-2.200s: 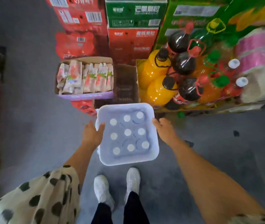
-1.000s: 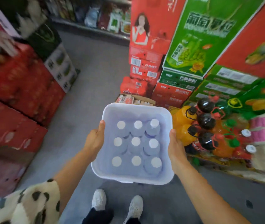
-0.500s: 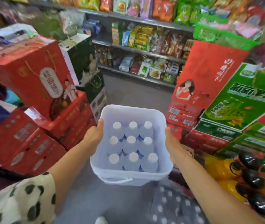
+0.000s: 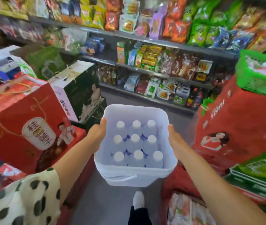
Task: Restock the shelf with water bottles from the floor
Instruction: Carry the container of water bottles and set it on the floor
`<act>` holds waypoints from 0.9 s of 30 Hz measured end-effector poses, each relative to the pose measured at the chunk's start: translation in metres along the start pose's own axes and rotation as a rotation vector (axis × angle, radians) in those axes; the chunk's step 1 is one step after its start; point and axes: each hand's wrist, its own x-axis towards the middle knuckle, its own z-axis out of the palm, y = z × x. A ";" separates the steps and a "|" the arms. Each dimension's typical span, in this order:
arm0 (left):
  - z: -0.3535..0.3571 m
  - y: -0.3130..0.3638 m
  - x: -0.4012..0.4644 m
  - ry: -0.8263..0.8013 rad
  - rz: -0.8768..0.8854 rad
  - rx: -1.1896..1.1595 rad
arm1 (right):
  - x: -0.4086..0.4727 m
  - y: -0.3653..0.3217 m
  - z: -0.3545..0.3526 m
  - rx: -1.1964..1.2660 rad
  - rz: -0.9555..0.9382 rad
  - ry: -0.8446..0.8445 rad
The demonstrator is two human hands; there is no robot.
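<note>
Between the hands: white tub (image 4: 108, 159) carried off the floor, left hand (image 4: 96, 135) gripping its left rim, right hand (image 4: 175, 140) gripping the right rim, thumbs hooked over the edge. Nine water bottles (image 4: 135, 144) stand upright inside, 3x3, white caps up. Beyond the hands, snack shelves (image 4: 161, 43); red cartons (image 4: 20, 120) beside the left hand, red box (image 4: 236, 127) beside the right.

You've only got one view here: the head cam, looking forward and down over the white tub (image 4: 135, 177), which sits close at frame centre, with the snack shelves (image 4: 161, 69) further off behind it.
</note>
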 end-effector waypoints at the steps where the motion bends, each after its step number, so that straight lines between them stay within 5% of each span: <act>1: 0.006 0.019 0.018 -0.013 -0.007 0.006 | 0.026 -0.017 0.000 -0.016 0.008 -0.024; 15: 0.029 0.280 0.297 0.041 -0.011 -0.086 | 0.307 -0.305 0.021 -0.079 -0.037 -0.121; 27: -0.047 0.442 0.562 0.211 -0.072 -0.262 | 0.533 -0.573 0.162 -0.204 -0.239 -0.198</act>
